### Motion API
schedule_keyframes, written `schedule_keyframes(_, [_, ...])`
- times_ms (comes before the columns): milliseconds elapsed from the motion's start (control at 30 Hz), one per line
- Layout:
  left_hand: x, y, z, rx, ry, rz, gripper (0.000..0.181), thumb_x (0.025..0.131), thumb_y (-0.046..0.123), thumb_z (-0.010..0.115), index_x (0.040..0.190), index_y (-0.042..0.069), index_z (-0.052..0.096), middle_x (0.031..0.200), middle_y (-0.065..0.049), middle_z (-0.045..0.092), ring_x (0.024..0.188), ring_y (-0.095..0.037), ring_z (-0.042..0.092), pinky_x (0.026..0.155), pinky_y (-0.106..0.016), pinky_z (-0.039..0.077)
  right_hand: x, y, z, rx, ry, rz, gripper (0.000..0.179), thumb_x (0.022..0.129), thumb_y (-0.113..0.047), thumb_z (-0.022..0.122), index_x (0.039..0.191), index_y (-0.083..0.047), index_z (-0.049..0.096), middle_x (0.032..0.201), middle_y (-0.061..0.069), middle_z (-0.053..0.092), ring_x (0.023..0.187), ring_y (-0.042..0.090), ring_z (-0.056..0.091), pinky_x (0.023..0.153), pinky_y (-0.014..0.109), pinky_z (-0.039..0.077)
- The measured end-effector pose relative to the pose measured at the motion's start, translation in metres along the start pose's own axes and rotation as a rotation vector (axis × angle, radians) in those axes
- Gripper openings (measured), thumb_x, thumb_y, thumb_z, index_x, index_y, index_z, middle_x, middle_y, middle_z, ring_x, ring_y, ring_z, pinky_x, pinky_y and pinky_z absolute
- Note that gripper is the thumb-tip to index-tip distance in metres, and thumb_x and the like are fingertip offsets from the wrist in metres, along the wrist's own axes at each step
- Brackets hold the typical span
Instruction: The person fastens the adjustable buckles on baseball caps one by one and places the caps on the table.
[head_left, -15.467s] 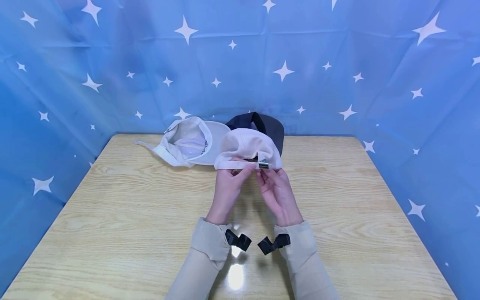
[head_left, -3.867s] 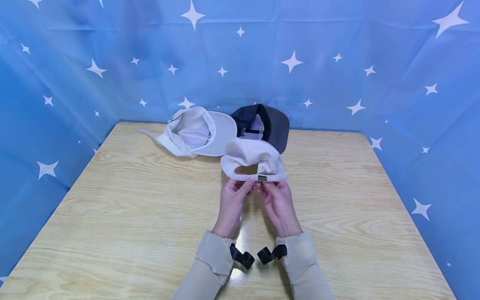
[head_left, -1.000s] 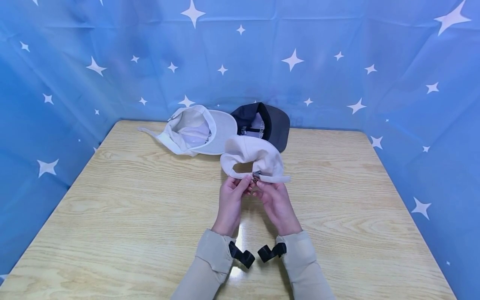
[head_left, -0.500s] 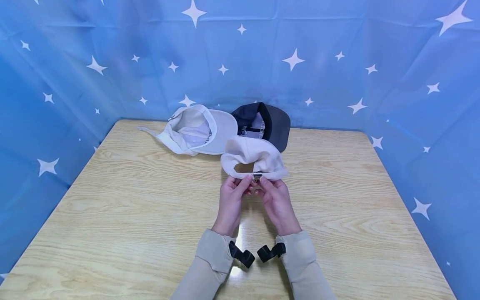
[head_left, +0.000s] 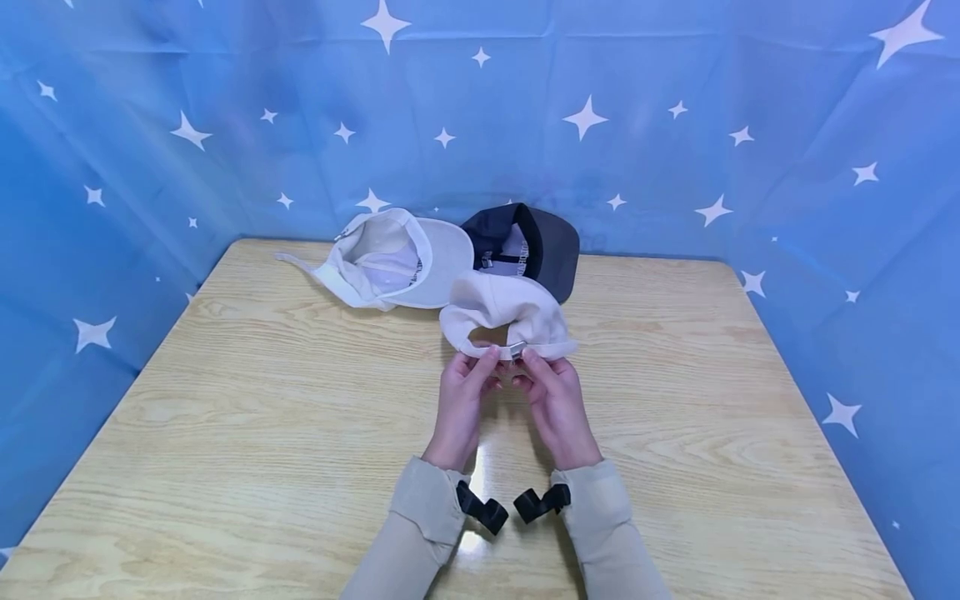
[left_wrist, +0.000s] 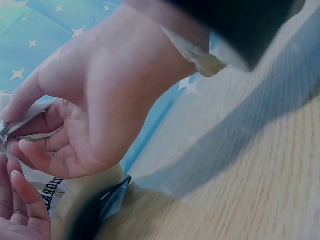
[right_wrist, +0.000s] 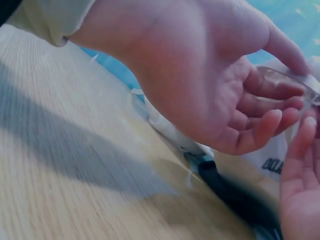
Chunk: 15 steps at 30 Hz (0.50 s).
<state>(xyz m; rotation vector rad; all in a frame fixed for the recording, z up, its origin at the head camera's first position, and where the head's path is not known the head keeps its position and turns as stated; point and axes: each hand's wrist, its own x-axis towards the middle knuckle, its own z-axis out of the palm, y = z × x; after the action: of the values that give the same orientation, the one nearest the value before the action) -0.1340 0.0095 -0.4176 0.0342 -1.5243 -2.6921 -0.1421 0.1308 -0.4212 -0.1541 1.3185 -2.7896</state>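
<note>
A pale pinkish-white baseball cap (head_left: 510, 302) is held with its back opening facing me. Across that opening runs a strap with a silver metal buckle (head_left: 517, 350), which sits slightly tilted. My left hand (head_left: 461, 404) pinches the strap between thumb and fingers just left of the buckle. On the other side, my right hand (head_left: 558, 408) pinches it with the thumb right beside the buckle. In the left wrist view my left hand (left_wrist: 100, 100) holds the pale strap; the right wrist view has my right hand (right_wrist: 200, 85) at the clasp, and dark lettering shows inside the cap.
Behind, on the wooden table (head_left: 300, 433), lies a white cap (head_left: 382, 262) on its side, its loose strap pointing left. A black cap (head_left: 551, 250) lies to its right, partly covered by the held cap. A blue star-patterned cloth (head_left: 480, 108) surrounds the table.
Since the oldest frame the held cap has come nearer, uncovering more of the black cap. Over the last second the buckle changed its tilt, and the strap end at right moved slightly inward.
</note>
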Motion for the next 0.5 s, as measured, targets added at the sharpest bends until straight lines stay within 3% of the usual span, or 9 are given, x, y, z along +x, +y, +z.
schedule_keyframes(100, [0.001,0.002,-0.003,-0.049,0.010,0.000,0.036,0.084,0.034,0.061,0.104,0.004,0.055,0.090,-0.005,0.061,0.080,-0.017,0.056,0.068,-0.030,0.044,0.000,-0.001,0.000,0.004,-0.040,0.003,0.015,0.090,-0.009,0.052,0.105,-0.006,0.052,0.097,0.002,0.056,0.085,0.014,0.056,0.079,0.030,0.044])
schedule_keyframes(233, [0.004,0.003,-0.008,-0.149,-0.002,0.036,0.042,0.088,0.035,0.054,0.114,0.003,0.050,0.104,-0.009,0.055,0.087,-0.019,0.053,0.075,-0.033,0.042,0.003,-0.003,-0.003,0.061,-0.079,-0.016,0.027,0.094,-0.016,0.046,0.118,-0.006,0.044,0.108,0.003,0.054,0.094,0.017,0.053,0.096,0.041,0.032])
schedule_keyframes(367, [0.007,0.005,-0.012,-0.279,-0.010,0.040,0.044,0.090,0.036,0.050,0.120,0.003,0.046,0.110,-0.012,0.053,0.097,-0.024,0.051,0.088,-0.040,0.039,0.005,-0.003,-0.010,0.194,-0.062,-0.009,0.036,0.096,-0.025,0.040,0.127,-0.008,0.037,0.114,0.006,0.052,0.099,0.019,0.051,0.098,0.040,0.030])
schedule_keyframes(500, [0.009,0.006,-0.016,-0.371,-0.004,0.011,0.050,0.091,0.039,0.048,0.126,0.004,0.041,0.118,-0.013,0.050,0.108,-0.026,0.047,0.097,-0.040,0.034,0.006,-0.005,-0.017,0.325,0.003,0.041,0.045,0.094,-0.035,0.041,0.132,-0.011,0.030,0.125,0.009,0.044,0.111,0.021,0.047,0.094,0.033,0.036])
